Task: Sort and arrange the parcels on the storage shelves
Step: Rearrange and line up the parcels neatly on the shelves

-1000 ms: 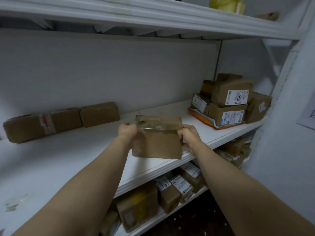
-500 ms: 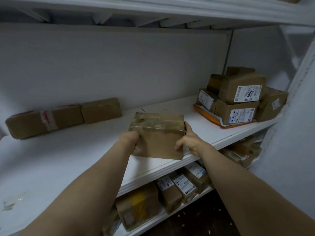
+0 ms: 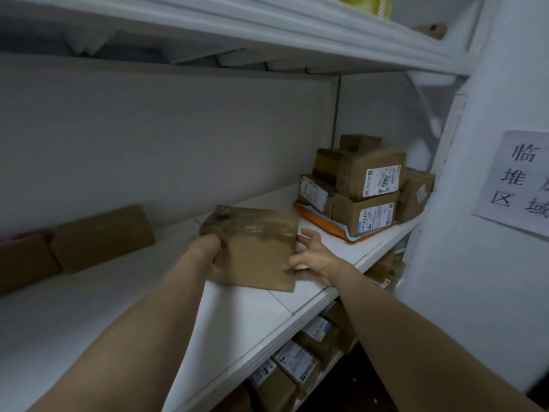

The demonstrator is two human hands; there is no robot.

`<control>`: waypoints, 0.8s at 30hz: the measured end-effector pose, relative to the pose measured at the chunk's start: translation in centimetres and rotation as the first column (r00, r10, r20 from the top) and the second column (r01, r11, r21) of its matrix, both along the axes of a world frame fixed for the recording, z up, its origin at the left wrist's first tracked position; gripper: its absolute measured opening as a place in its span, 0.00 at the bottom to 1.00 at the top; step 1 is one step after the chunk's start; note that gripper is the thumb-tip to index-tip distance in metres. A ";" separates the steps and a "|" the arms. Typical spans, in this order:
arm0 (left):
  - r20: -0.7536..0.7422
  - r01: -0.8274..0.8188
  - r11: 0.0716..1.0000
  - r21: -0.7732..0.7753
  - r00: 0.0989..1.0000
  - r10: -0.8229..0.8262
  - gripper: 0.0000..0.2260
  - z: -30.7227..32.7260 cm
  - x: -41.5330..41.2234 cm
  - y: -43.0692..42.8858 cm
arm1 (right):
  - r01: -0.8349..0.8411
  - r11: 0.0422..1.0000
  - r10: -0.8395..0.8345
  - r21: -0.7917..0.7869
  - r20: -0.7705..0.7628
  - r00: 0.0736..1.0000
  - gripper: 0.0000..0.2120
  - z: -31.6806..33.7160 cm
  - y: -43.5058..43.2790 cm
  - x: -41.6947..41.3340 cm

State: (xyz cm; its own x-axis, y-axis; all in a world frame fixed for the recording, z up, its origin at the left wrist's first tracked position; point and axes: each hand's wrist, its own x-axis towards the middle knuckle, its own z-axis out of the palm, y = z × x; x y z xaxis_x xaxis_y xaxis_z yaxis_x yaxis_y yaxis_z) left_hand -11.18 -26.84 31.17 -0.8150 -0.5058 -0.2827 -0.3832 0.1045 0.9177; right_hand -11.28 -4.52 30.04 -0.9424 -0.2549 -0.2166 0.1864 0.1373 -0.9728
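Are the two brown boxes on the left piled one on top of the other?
No, the left box and its neighbour lie side by side on the white shelf.

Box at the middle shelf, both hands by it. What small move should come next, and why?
Probably push the box back toward the wall: it is close to the shelf's front edge, the left hand grips its side, the right hand lies open against it, and bare shelf shows behind.
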 end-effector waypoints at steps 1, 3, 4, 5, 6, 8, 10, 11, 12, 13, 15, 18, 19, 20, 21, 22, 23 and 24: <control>0.007 -0.011 1.000 0.005 1.000 0.011 0.09 0.3 -0.4 0.1 | 0.007 0.999 -0.006 -0.045 0.016 1.000 0.52 0.1 0.2 -0.3; -0.005 -0.023 0.999 0.034 1.000 0.023 0.07 0.6 -1.3 0.2 | -0.007 0.994 0.013 -0.110 0.056 0.998 0.59 0.1 0.6 -1.1; -0.019 -0.025 0.998 0.054 0.999 0.026 0.11 0.4 -2.0 0.2 | -0.023 0.990 0.034 -0.143 0.076 0.997 0.61 0.0 0.9 -1.4; -0.020 -0.016 0.998 0.053 1.000 0.018 0.15 0.1 -2.7 0.1 | -0.037 0.984 0.054 -0.173 0.092 0.994 0.61 0.1 1.1 -1.7; -0.012 -0.004 0.999 0.047 1.000 0.005 0.19 0.1 -3.2 0.1 | -0.046 0.982 0.066 -0.182 0.104 0.992 0.60 0.1 1.2 -1.9; -0.005 0.018 0.999 0.039 1.000 -0.018 0.24 0.1 -3.9 0.4 | -0.078 0.989 0.091 -0.125 0.101 0.991 0.57 0.3 1.5 -2.2; -0.028 0.030 0.998 0.051 0.999 -0.029 0.23 0.5 -4.1 1.1 | -0.069 0.997 0.071 -0.034 0.076 0.995 0.51 0.8 1.9 -2.3; -0.037 0.028 0.998 0.063 0.999 -0.026 0.22 0.7 -4.3 1.4 | -0.037 0.999 0.037 0.007 0.065 0.997 0.49 0.9 2.1 -2.3; -0.040 0.027 0.997 0.070 0.999 -0.024 0.20 0.8 -4.7 1.8 | -0.009 1.000 0.008 0.023 0.060 0.998 0.49 0.9 2.3 -2.4; -0.047 0.037 0.996 0.075 0.998 -0.034 0.20 1.1 -5.0 2.2 | 0.015 1.000 -0.015 0.008 0.063 0.998 0.50 0.8 2.5 -2.5; -0.066 0.070 0.994 0.086 0.996 -0.064 0.22 1.3 -5.7 3.3 | 0.041 0.998 -0.039 -0.044 0.054 0.998 0.53 0.6 2.9 -2.7; -0.089 0.086 0.993 0.077 0.993 -0.079 0.20 2.0 -6.4 5.2 | 0.051 0.998 -0.050 -0.030 0.020 0.999 0.64 0.5 4.0 -3.1; -0.102 0.081 0.995 0.061 0.992 -0.075 0.18 2.3 -6.5 5.7 | 0.060 0.998 -0.060 -0.032 0.012 0.998 0.67 0.5 4.5 -3.2; -0.121 0.071 0.996 0.052 0.991 -0.064 0.17 2.7 -6.6 6.2 | 0.082 0.996 -0.083 -0.042 -0.007 0.997 0.66 0.7 5.1 -3.4; -0.137 0.055 0.997 0.056 0.989 -0.047 0.16 3.2 -6.6 6.9 | 0.112 0.992 -0.113 -0.050 -0.030 0.993 0.62 0.9 5.9 -3.5; -0.154 0.038 0.998 0.057 0.988 -0.029 0.16 3.6 -6.5 7.6 | 0.144 0.988 -0.146 -0.055 -0.049 0.988 0.56 1.2 6.8 -3.6; -0.170 0.019 0.998 0.060 0.985 -0.009 0.16 4.1 -6.3 8.4 | 0.167 0.984 -0.170 -0.061 -0.048 0.984 0.50 1.6 7.7 -3.5; -0.185 -0.001 0.998 0.065 0.983 0.013 0.16 4.5 -6.0 9.0 | 0.179 0.981 -0.181 -0.073 -0.030 0.983 0.44 2.0 8.5 -3.4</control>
